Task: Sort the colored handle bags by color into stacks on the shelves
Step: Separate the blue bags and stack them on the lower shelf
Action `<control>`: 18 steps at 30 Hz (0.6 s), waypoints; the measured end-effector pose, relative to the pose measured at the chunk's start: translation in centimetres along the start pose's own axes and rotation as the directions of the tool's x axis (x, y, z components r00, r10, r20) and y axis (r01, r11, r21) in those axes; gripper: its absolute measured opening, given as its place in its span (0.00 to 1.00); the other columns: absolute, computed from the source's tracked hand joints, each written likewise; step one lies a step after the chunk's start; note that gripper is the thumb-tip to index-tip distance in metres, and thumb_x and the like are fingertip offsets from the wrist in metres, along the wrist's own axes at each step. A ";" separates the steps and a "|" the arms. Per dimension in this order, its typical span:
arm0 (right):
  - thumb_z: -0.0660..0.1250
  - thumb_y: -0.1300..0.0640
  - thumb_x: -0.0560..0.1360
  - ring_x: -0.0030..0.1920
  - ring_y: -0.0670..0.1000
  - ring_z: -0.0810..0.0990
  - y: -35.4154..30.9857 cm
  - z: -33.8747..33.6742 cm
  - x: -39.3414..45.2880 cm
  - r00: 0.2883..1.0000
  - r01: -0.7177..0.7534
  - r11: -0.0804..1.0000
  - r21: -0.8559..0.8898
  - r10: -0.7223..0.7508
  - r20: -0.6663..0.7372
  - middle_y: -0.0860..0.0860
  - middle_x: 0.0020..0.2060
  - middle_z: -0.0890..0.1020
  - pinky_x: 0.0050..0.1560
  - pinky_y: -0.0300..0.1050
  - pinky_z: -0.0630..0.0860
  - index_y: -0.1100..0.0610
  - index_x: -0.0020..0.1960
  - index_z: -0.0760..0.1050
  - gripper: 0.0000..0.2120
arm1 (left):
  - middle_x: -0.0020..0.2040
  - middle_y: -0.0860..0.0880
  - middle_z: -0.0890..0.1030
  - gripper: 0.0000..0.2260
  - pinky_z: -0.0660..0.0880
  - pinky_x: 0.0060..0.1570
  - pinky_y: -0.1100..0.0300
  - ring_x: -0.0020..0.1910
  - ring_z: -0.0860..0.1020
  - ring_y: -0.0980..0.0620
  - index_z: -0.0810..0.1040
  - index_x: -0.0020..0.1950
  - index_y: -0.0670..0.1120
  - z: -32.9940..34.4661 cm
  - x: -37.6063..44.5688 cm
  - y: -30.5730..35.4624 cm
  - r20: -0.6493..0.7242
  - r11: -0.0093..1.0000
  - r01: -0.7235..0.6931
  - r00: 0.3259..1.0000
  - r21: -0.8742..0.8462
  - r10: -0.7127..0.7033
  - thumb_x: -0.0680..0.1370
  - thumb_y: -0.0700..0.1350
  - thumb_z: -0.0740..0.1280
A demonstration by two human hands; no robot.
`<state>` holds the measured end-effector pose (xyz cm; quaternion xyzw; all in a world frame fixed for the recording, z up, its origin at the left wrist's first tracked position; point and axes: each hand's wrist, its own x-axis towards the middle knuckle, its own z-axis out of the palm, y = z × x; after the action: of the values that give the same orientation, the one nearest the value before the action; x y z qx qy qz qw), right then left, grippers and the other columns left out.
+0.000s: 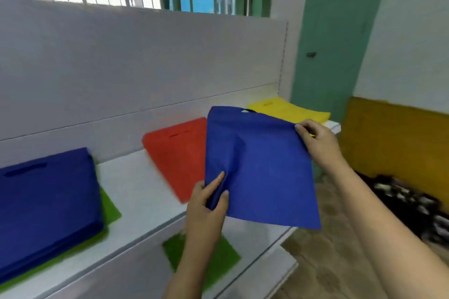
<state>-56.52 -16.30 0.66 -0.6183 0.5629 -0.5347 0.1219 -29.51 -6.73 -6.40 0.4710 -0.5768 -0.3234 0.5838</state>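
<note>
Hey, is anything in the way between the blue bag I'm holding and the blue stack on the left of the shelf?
Nothing visible blocks it. The blue bag, held by the left hand and right hand, hangs above the red stack; bare shelf lies between that and the blue stack.

Both hands (left hand (209,199), right hand (315,143)) seemingly pinching.

Both forearms are bare, left hand (206,204) and right hand (318,143) ungloved.
</note>
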 end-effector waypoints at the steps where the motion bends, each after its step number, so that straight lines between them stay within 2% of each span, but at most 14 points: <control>1: 0.63 0.53 0.80 0.43 0.44 0.76 1.8 -2.0 -0.7 0.997 -0.062 0.998 0.020 0.063 -0.039 0.45 0.42 0.81 0.41 0.34 0.69 0.51 0.45 0.77 0.08 | 0.49 0.55 0.76 0.15 0.71 0.50 0.73 0.49 0.76 0.62 0.80 0.61 0.58 2.2 -0.3 -0.3 0.063 0.999 0.028 0.998 -0.028 -0.026 0.78 0.42 0.70; 4: 0.62 0.49 0.81 0.45 0.42 0.79 7.4 -7.2 -3.2 0.953 -0.234 0.963 0.133 0.254 -0.165 0.43 0.44 0.83 0.42 0.39 0.72 0.52 0.46 0.81 0.12 | 0.55 0.60 0.77 0.11 0.74 0.52 0.71 0.55 0.76 0.66 0.81 0.61 0.57 8.4 -1.4 -1.3 0.240 0.991 0.125 0.965 -0.055 -0.108 0.79 0.52 0.67; 7: 0.66 0.52 0.79 0.48 0.44 0.81 13.5 -11.1 -4.8 0.888 -0.323 0.926 0.194 0.367 -0.277 0.48 0.47 0.85 0.50 0.44 0.75 0.54 0.46 0.82 0.08 | 0.55 0.58 0.77 0.11 0.76 0.54 0.68 0.53 0.77 0.65 0.80 0.61 0.54 13.8 -1.9 -4.1 0.341 0.988 0.148 0.927 0.048 -0.156 0.80 0.47 0.67; 9: 0.67 0.59 0.78 0.49 0.44 0.81 17.5 -13.0 -5.1 0.846 -0.404 0.888 0.222 0.455 -0.278 0.48 0.48 0.84 0.53 0.45 0.77 0.55 0.49 0.82 0.05 | 0.56 0.56 0.77 0.13 0.77 0.58 0.59 0.54 0.78 0.61 0.79 0.60 0.57 17.3 -1.6 -7.0 0.383 0.977 0.109 0.908 0.181 -0.172 0.78 0.43 0.69; 10: 0.67 0.62 0.78 0.51 0.44 0.81 19.4 -13.7 -5.1 0.828 -0.435 0.868 0.240 0.490 -0.270 0.48 0.50 0.83 0.54 0.44 0.77 0.55 0.50 0.82 0.06 | 0.56 0.56 0.78 0.16 0.77 0.59 0.57 0.55 0.79 0.59 0.78 0.60 0.58 19.0 -1.3 -8.4 0.412 0.966 0.114 0.888 0.233 -0.204 0.77 0.41 0.70; 12: 0.67 0.64 0.77 0.54 0.45 0.79 22.9 -15.0 -4.6 0.796 -0.489 0.833 0.258 0.547 -0.259 0.46 0.57 0.81 0.53 0.40 0.74 0.53 0.56 0.80 0.11 | 0.57 0.55 0.81 0.25 0.78 0.58 0.55 0.57 0.80 0.57 0.72 0.67 0.59 22.2 -0.6 -10.7 0.482 0.949 0.161 0.831 0.273 -0.279 0.73 0.40 0.71; 15: 0.68 0.63 0.77 0.59 0.44 0.73 27.9 -16.4 -3.1 0.746 -0.584 0.772 0.253 0.633 -0.208 0.45 0.62 0.74 0.57 0.42 0.73 0.55 0.70 0.72 0.22 | 0.53 0.50 0.83 0.41 0.80 0.54 0.53 0.53 0.82 0.54 0.55 0.76 0.59 27.2 0.5 -14.5 0.523 0.899 0.289 0.737 0.330 -0.428 0.69 0.44 0.72; 16: 0.68 0.63 0.77 0.61 0.45 0.73 29.6 -16.6 -2.6 0.722 -0.614 0.737 0.283 0.669 -0.176 0.46 0.63 0.73 0.59 0.44 0.74 0.55 0.73 0.67 0.26 | 0.51 0.49 0.83 0.41 0.79 0.53 0.52 0.52 0.82 0.51 0.56 0.76 0.56 28.7 0.9 -15.7 0.505 0.870 0.327 0.716 0.369 -0.483 0.68 0.45 0.72; 17: 0.69 0.63 0.77 0.62 0.47 0.75 31.2 -16.8 -2.1 0.698 -0.646 0.698 0.311 0.704 -0.131 0.48 0.65 0.74 0.59 0.46 0.76 0.55 0.74 0.65 0.28 | 0.51 0.47 0.83 0.36 0.79 0.52 0.54 0.52 0.82 0.49 0.64 0.75 0.50 30.1 1.2 -16.5 0.482 0.843 0.369 0.698 0.392 -0.530 0.68 0.43 0.72; 18: 0.69 0.63 0.76 0.60 0.49 0.77 33.1 -16.7 -1.7 0.681 -0.670 0.670 0.321 0.726 -0.094 0.51 0.63 0.76 0.56 0.47 0.78 0.56 0.74 0.65 0.27 | 0.52 0.46 0.84 0.27 0.79 0.50 0.56 0.52 0.82 0.48 0.73 0.68 0.45 31.3 1.5 -17.3 0.458 0.813 0.420 0.677 0.403 -0.576 0.69 0.40 0.72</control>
<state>-88.23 -18.51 -18.43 -0.2711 0.6916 -0.5785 0.3370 -57.09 -19.65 -25.24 0.5684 -0.6075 -0.5145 0.2078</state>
